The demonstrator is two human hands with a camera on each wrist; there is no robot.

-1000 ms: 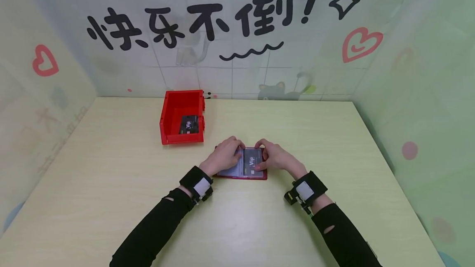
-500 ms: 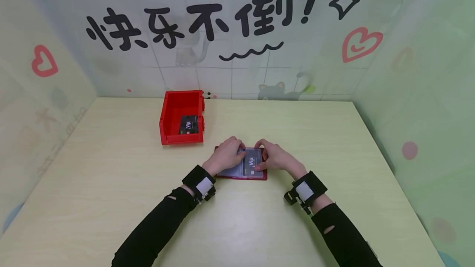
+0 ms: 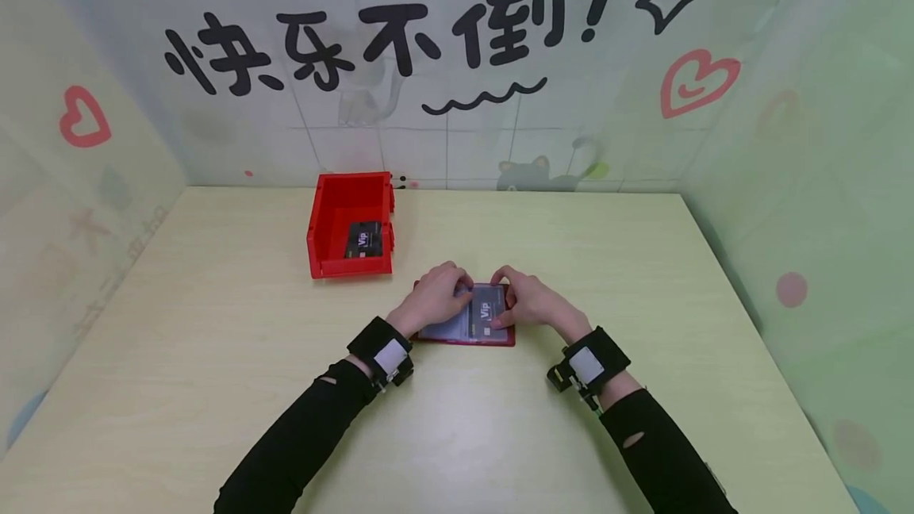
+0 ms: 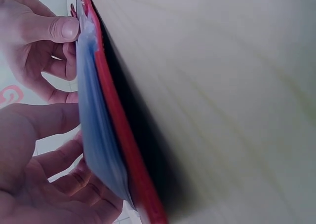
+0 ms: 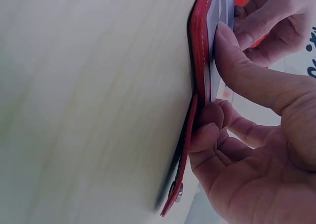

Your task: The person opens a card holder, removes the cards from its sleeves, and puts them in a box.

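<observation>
A red card holder [image 3: 510,337] lies opened out on the table, its clear plastic sleeves [image 4: 96,115] stacked inside. A grey "Vip" card [image 3: 480,324] is at the right part of the sleeves. My left hand [image 3: 434,297] reaches across the sleeves, its thumb and curled fingers at the card's upper left edge. With its thumb on the card face and fingers curled under the sleeve edge, my right hand [image 3: 531,301] pinches the holder's right side. The right wrist view shows the cover flap [image 5: 185,155] with a metal snap. Whether the card is fully inside a sleeve is hidden.
A red plastic bin [image 3: 350,266] stands behind and left of the hands, with a dark "Vip" card [image 3: 364,239] inside. Printed cloth walls [image 3: 557,133] enclose the pale wooden table [image 3: 464,435] at the back and both sides.
The left hand has shifted slightly right, its thumb now over the card's left edge. The right hand stays in place on the holder, and the bin is unmoved.
</observation>
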